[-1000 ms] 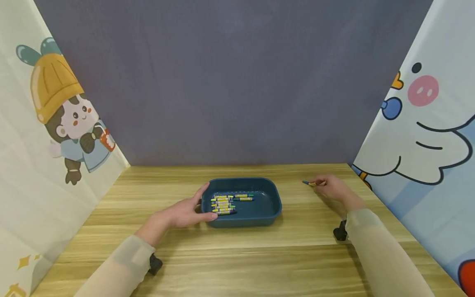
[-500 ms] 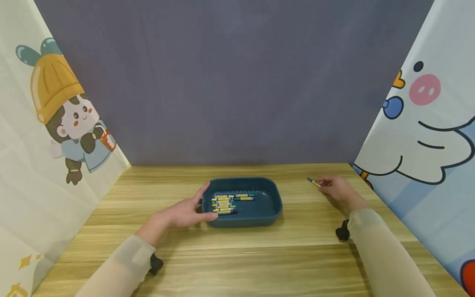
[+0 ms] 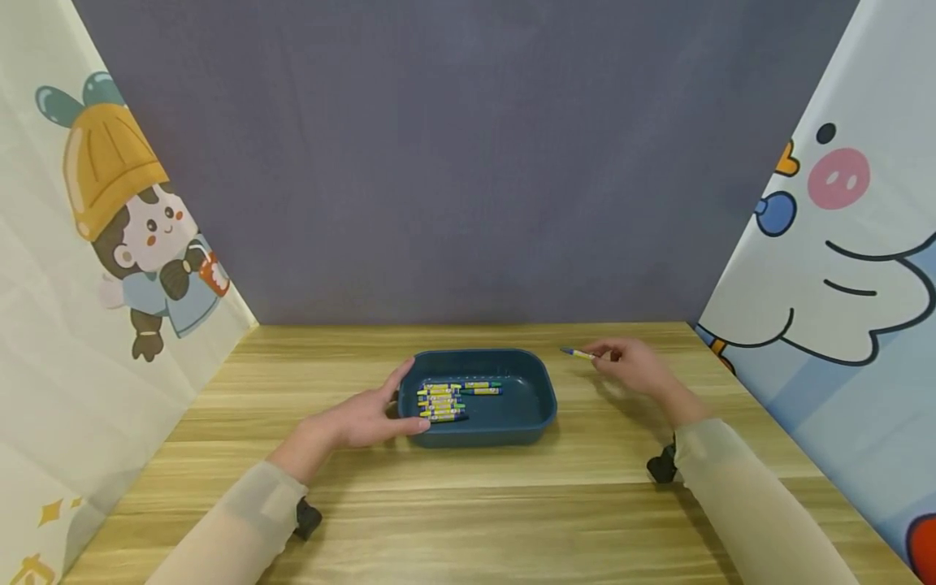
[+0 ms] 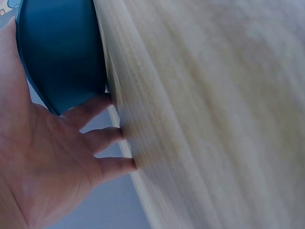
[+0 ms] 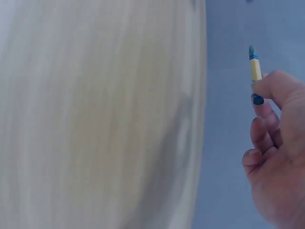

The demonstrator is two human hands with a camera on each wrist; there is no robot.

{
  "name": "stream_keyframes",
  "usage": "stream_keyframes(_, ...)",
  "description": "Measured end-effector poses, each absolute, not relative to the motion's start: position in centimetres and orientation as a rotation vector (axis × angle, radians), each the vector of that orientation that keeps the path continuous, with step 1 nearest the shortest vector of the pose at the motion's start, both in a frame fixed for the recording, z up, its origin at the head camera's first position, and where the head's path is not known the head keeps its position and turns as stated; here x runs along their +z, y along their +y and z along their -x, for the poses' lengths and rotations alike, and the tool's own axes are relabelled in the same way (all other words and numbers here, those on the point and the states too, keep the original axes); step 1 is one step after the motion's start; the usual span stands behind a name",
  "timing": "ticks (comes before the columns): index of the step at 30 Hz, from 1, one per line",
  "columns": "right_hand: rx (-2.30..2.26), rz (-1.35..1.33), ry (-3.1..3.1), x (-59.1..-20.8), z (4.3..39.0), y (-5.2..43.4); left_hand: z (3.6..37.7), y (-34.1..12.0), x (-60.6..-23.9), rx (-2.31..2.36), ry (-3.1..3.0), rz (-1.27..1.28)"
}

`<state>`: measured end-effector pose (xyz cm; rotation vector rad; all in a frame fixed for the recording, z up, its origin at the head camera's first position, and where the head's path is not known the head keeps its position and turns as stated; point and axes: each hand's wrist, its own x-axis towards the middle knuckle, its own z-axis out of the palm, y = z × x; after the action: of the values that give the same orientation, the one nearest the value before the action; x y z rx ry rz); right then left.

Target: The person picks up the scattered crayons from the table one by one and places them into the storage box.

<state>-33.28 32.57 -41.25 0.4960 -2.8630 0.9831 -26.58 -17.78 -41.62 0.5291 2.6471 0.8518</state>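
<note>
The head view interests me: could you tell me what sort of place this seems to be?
Probably a small staged tabletop booth, not a lived-in room: a wooden table is closed in by a plain grey backdrop and cartoon-printed cloth panels at either side.

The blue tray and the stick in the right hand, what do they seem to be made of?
The tray looks like moulded plastic: even dark teal colour, rounded corners, a smooth, faintly glossy wall. The stick pinched by the right hand is probably a wax crayon: a blue tip showing beyond a yellow printed wrapper, likely paper. The table shows a matte wood grain, possibly laminate.
</note>
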Motion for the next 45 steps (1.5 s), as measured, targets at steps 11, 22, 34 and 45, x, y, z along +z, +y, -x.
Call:
stream_keyframes(11, 1.092, -0.768, -2.763, -39.5, 32.3, 24.9, 26.6, -17.8, -41.6, 0.843, 2.643, -0.529)
stream_keyframes(22, 1.057, -0.919, -2.810, -39.7, 31.9, 19.2, 26.5, -17.9, -41.6, 0.857, 2.648, -0.539)
stream_keyframes(34, 0.622, -1.092, -2.837, -40.9, 32.0, 17.2, 26.6, -17.8, -41.6, 0.855, 2.658, -0.552)
stream_keyframes(45, 0.331, -1.047, -2.939, -40.5, 31.3, 15.8, 26.4, -17.8, -41.5, 0.864, 2.650, -0.531)
